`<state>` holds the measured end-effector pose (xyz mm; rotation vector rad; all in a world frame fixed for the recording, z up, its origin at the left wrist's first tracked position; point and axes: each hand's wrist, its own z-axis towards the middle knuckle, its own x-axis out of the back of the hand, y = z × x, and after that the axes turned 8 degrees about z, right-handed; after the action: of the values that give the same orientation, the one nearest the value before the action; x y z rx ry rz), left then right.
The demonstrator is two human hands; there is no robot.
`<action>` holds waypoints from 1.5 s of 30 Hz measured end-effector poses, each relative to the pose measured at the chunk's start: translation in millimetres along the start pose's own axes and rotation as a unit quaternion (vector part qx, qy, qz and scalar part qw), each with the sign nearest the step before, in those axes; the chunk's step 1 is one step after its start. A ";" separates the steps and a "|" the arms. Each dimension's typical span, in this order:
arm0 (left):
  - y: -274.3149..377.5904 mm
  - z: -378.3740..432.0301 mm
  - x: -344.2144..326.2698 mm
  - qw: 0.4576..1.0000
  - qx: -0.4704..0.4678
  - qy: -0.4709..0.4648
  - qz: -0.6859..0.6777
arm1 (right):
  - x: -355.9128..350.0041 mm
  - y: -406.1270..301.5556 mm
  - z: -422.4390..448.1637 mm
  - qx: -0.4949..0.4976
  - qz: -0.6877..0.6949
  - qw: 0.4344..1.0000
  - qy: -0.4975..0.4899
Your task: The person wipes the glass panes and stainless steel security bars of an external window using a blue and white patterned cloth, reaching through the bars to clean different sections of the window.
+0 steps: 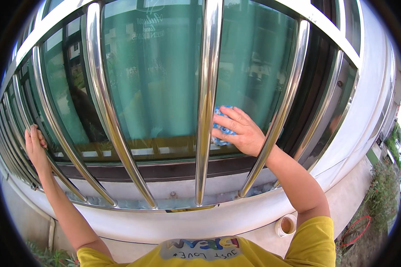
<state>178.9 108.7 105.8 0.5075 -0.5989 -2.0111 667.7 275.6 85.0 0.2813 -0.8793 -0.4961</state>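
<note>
My right hand reaches between two polished metal window bars and presses a blue-and-white patterned sponge or cloth against the window glass. A vertical bar stands just left of that hand, and another bar crosses in front of my right wrist. Far to the left, my left hand grips one of the bars, its fingers curled around the metal. Behind the glass hangs a green curtain or tint, with reflections of buildings over it.
Below the bars runs a metal bottom rail above a white ledge. A white bucket with brownish contents stands on the ground below my right arm. To the right are plants and a red hoop-like loop. A pipe runs along the lower left wall.
</note>
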 end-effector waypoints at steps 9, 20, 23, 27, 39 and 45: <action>7.1 1.1 -12.8 0.999 -0.019 -0.031 -0.007 | -4.5 -42.9 -90.7 -0.114 0.163 0.975 -0.099; 13.0 -4.1 -13.8 1.000 -0.011 -0.027 -0.002 | 74.9 -112.9 -40.0 -0.429 0.445 0.562 0.550; 17.4 -4.1 -12.4 0.999 -0.019 -0.039 -0.009 | 74.2 -112.0 6.6 -0.437 0.563 0.508 0.484; 20.3 -4.2 -10.9 0.999 -0.012 -0.039 -0.014 | 65.1 -94.3 52.6 -0.378 0.612 0.453 0.527; 22.9 -5.6 -8.9 0.997 0.000 -0.044 -0.057 | 92.1 -89.0 46.7 -0.237 0.373 0.586 0.680; 17.6 -4.5 -14.6 0.998 -0.015 -0.046 -0.050 | 92.1 20.6 27.4 -0.331 0.237 0.690 0.599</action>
<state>200.2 113.0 114.3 0.4352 -0.6079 -2.1444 701.5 244.0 171.7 -0.3084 0.5608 -0.0338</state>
